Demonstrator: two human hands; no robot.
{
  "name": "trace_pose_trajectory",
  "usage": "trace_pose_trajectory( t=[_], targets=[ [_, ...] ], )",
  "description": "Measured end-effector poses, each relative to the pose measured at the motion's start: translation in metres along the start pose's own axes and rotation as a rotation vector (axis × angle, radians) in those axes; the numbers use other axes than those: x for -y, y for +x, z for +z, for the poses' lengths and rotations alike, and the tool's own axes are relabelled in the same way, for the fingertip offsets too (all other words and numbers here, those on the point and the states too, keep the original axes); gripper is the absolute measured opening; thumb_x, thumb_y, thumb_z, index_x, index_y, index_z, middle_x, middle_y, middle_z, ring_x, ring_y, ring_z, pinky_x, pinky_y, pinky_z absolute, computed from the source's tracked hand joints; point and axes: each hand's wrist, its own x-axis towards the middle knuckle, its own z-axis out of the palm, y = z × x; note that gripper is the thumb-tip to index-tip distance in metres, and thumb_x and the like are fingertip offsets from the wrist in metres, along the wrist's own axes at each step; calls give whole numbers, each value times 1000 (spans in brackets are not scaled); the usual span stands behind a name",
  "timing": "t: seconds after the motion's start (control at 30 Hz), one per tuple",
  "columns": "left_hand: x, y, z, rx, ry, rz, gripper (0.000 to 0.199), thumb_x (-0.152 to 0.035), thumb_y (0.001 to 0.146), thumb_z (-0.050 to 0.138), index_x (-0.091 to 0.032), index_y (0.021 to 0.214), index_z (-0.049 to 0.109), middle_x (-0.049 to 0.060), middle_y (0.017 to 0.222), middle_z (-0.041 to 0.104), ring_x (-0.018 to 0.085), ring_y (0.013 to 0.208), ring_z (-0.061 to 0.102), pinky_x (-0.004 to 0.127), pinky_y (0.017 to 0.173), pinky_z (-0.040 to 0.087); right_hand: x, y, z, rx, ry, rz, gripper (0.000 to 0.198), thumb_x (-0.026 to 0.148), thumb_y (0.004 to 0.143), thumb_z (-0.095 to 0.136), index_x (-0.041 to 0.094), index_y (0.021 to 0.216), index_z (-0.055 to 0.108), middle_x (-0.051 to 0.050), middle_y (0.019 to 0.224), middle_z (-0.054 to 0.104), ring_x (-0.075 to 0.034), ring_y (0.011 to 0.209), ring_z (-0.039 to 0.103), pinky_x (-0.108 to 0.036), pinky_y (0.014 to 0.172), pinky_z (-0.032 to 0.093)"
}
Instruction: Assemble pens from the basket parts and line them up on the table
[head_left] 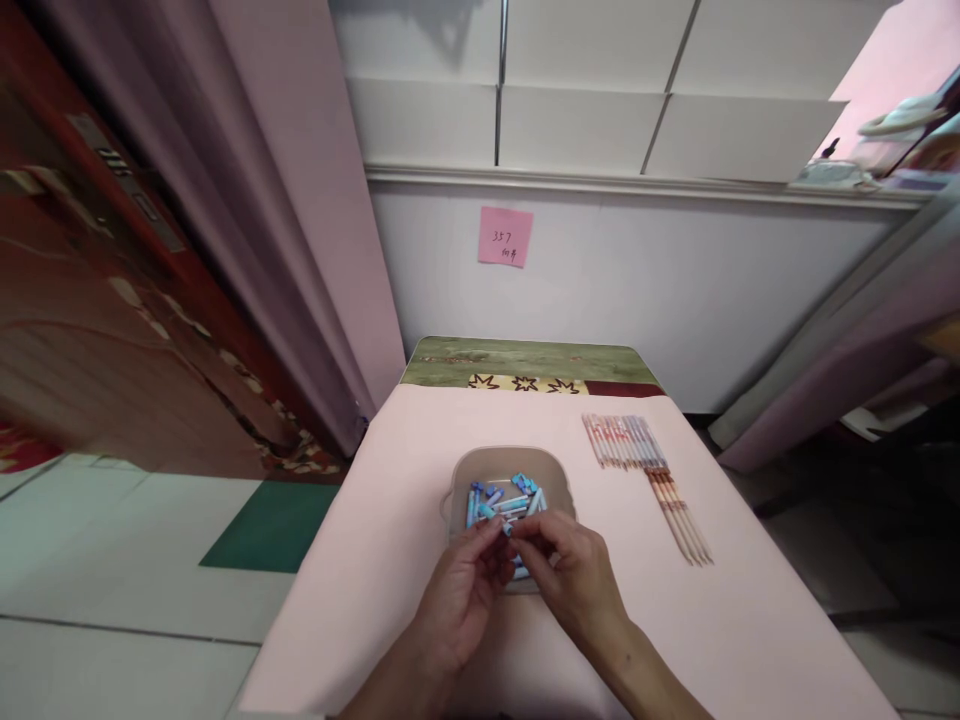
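A white panelled wall (622, 285) closes off the space beyond the table's far edge, with a reddish-brown door (112, 340) and a purple curtain (217, 190) off the left side and pale purple cloth (840, 360) off the right. The table (360, 510) wears a pink cover that stops short of its far edge, leaving a green strip (540, 353) bare there. On the floor beyond the left edge lies a dark green patch (262, 525). A brownish container (460, 477) sits near the middle of the table. Toward the right edge lie a row of pens (622, 441) and, nearer, a slanting bunch of lighter pens (681, 520). The right hand (570, 565) and left hand (466, 580) meet over the container, hiding part of its near rim and contents. A pink note (505, 237) is stuck to the wall. Blue and pale cylindrical pieces (512, 505) lie jumbled inside the container. Smallest is a light-blue piece (508, 529), above them, pinched in the left fingertips; the right fingertips touch it, though I cannot tell whether they grip.
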Motion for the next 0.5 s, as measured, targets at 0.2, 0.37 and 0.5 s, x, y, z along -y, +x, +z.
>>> trace_pose_trajectory(
  t=[0.2,0.37,0.5],
  targets=[
    [4,-5,-4,-8,-20,-73,8,-14,76,69,-12,83,66,5,67,68,11,56,60,20,52,48,-3,3,4,11,24,222,6,23,73,71,20,73,65,3,66,58,-10,53,49,-21,52,37],
    [-6,-6,-7,-14,-39,-115,9,-12,77,68,-8,85,66,5,67,68,10,52,59,20,50,49,-14,9,3,106,427,439,29,39,67,75,17,81,61,5,63,53,-8,51,43,-19,47,34],
    [-32,-4,-11,-51,-119,-40,7,-10,83,60,-7,87,65,6,71,69,10,51,59,21,49,51,-23,10,-10,34,411,392,34,50,80,61,16,78,60,3,61,51,-10,52,42,-20,48,33]
  ],
)
